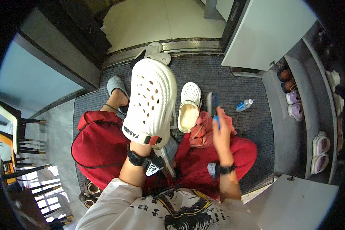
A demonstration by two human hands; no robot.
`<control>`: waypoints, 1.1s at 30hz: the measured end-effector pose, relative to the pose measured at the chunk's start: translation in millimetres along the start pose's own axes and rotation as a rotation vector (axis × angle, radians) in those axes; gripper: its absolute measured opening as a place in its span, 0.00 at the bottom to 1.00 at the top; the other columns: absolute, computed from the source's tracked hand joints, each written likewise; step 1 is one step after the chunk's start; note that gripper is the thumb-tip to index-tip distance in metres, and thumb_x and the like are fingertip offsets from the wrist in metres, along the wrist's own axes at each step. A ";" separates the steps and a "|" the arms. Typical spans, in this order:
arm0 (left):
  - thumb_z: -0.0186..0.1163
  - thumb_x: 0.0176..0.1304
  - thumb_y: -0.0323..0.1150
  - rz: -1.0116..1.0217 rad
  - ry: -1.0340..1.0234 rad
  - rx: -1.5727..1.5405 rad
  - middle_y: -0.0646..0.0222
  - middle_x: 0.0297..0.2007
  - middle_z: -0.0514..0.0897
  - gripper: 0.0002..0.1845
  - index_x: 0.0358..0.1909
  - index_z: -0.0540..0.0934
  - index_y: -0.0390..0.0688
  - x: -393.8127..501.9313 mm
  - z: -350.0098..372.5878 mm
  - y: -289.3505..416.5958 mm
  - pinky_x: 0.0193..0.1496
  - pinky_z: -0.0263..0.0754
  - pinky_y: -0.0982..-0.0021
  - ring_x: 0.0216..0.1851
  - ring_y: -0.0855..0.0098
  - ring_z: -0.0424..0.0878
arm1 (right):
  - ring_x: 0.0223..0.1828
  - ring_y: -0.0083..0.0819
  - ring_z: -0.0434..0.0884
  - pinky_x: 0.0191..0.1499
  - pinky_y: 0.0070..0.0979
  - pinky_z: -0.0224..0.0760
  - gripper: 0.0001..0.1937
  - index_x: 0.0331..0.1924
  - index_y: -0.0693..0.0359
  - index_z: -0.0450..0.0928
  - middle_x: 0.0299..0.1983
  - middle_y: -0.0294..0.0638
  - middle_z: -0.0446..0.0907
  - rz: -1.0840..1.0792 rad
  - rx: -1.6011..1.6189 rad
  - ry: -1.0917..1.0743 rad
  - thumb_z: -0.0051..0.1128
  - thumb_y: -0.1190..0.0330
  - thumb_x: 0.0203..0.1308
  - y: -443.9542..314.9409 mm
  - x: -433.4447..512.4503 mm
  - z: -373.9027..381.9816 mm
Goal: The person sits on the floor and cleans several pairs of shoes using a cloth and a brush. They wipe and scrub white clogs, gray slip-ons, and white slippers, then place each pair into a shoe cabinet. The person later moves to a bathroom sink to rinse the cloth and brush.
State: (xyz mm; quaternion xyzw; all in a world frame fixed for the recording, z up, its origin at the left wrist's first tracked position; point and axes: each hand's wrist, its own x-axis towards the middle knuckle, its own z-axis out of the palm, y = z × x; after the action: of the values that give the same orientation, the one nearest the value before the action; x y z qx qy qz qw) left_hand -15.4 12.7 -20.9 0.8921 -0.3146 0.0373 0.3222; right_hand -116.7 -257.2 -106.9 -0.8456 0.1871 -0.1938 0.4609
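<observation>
A white perforated clog [152, 100] is raised on my left arm; my left hand is inside it and hidden, with only the wrist showing below the heel strap. My right hand [222, 133] grips the blue handle of a brush [213, 105], which is blurred and held upright to the right of the clog. The matching white clog [189, 115] lies on the dark mat with its opening towards me. Beside it a crumpled red cloth [201, 130] rests against my right leg. A small blue and white bottle [244, 105] lies on the mat farther right.
Open shoe shelves [302, 115] with several shoes stand at the right, with cabinet doors [270, 31] open. White shoes [158, 54] lie by the metal door threshold [192, 46]. Chairs [14, 123] stand at the left, and dark shoes [90, 192] lie beside my left leg.
</observation>
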 end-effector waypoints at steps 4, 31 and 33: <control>0.46 0.67 0.33 -0.047 -0.033 -0.063 0.57 0.66 0.63 0.25 0.66 0.61 0.40 -5.4 -2.2 6.6 0.69 0.51 0.63 0.67 0.59 0.60 | 0.56 0.53 0.71 0.57 0.39 0.64 0.31 0.68 0.64 0.54 0.56 0.56 0.71 0.176 -0.185 -0.006 0.48 0.65 0.63 69.7 70.4 3.4; 0.49 0.63 0.30 0.362 -0.111 0.292 0.56 0.59 0.70 0.23 0.60 0.68 0.38 17.4 27.3 45.7 0.63 0.61 0.62 0.60 0.57 0.67 | 0.40 0.38 0.78 0.43 0.31 0.71 0.21 0.44 0.64 0.73 0.36 0.45 0.74 -0.491 0.204 0.422 0.68 0.64 0.50 -152.4 80.7 -23.5; 0.45 0.66 0.32 0.156 -0.065 -0.471 0.58 0.60 0.69 0.22 0.61 0.66 0.38 18.8 34.4 48.7 0.63 0.60 0.64 0.61 0.60 0.67 | 0.32 0.43 0.77 0.35 0.33 0.71 0.17 0.37 0.63 0.74 0.31 0.46 0.74 -0.423 0.147 0.475 0.68 0.63 0.49 -163.5 73.8 -7.9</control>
State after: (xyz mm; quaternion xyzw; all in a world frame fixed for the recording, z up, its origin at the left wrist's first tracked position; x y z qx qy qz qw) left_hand -33.6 -46.9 -16.1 0.7661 -0.3929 -0.0408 0.5070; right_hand -35.0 -216.8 47.8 -0.7613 0.0952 -0.4902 0.4136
